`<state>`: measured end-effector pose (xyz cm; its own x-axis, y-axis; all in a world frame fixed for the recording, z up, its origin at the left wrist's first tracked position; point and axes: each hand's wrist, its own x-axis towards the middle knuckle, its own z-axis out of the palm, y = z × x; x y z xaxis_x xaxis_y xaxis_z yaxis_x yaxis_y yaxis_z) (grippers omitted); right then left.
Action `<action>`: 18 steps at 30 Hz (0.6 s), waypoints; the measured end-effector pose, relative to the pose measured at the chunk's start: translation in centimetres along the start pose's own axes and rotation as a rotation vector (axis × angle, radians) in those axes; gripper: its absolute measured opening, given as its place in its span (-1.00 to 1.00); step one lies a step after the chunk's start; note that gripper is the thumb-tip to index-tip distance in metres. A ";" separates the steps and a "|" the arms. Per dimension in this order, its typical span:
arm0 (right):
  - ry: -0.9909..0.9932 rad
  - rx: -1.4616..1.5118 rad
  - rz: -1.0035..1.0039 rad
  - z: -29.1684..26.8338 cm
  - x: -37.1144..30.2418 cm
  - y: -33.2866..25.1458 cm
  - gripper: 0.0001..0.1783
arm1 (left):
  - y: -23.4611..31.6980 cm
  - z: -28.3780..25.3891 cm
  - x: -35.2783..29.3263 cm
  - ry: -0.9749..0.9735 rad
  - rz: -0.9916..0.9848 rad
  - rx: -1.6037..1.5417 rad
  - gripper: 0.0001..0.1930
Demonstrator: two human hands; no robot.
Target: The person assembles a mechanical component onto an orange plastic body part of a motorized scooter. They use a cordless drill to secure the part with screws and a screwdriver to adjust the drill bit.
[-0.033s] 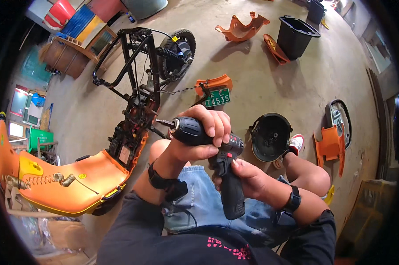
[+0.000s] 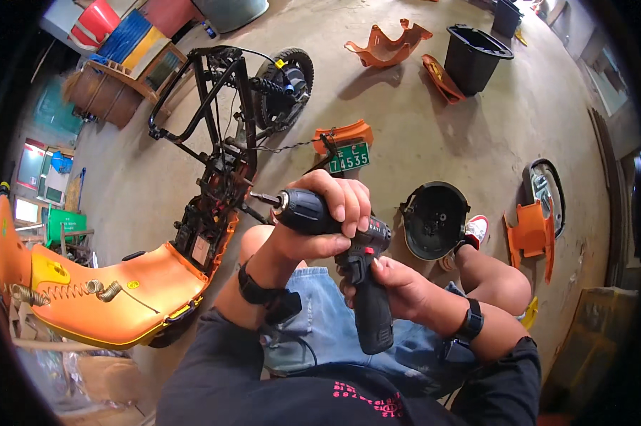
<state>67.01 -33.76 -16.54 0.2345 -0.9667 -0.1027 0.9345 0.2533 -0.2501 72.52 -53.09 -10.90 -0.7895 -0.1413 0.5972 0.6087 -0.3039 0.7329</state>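
A black cordless drill (image 2: 374,316) is held in front of my lap, its bit pointing left. My left hand (image 2: 332,209) is closed over the drill's body just behind the chuck. Around the handle, below the trigger, my right hand (image 2: 402,287) is wrapped; some of its fingers are hidden behind the grip. Left of the bit stands a partly stripped scooter with a black frame (image 2: 208,99) and an orange body panel (image 2: 132,287). The bit appears apart from it.
Beyond my hands lies an orange part with a green plate (image 2: 349,157). A black bowl-shaped container (image 2: 435,221) with small parts sits by my right foot. Further off are orange panels (image 2: 389,48) and a black bin (image 2: 476,60); another orange piece (image 2: 530,232) lies right.
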 end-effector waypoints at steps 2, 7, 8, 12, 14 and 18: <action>0.059 -0.042 0.007 0.0 -0.2 0.0 -0.34 | 0.0 0.0 0.2 -0.061 -0.002 0.013 -0.69; 0.140 -0.156 -0.020 0.2 0.1 -0.3 -0.35 | 0.2 0.8 -0.4 0.069 -0.203 0.143 -0.71; 0.193 -0.236 -0.003 0.1 0.1 -0.7 -0.34 | 0.2 1.1 -0.7 0.157 -0.296 0.176 -0.71; 0.427 -0.527 0.013 0.5 0.4 -1.4 -0.37 | 0.1 1.1 -1.1 0.134 -0.364 0.343 -0.72; 0.429 -0.604 0.062 0.7 0.3 -1.7 -0.43 | 0.2 1.2 -1.1 0.158 -0.402 0.374 -0.73; 0.422 -0.464 0.137 1.4 0.0 -1.1 -0.52 | 0.6 1.9 -0.7 0.199 -0.546 0.447 -0.71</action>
<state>66.32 -34.10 -14.94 0.1292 -0.8505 -0.5098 0.6687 0.4544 -0.5886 73.62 -51.40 -10.24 -0.9627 -0.2614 0.0691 0.0641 0.0276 0.9976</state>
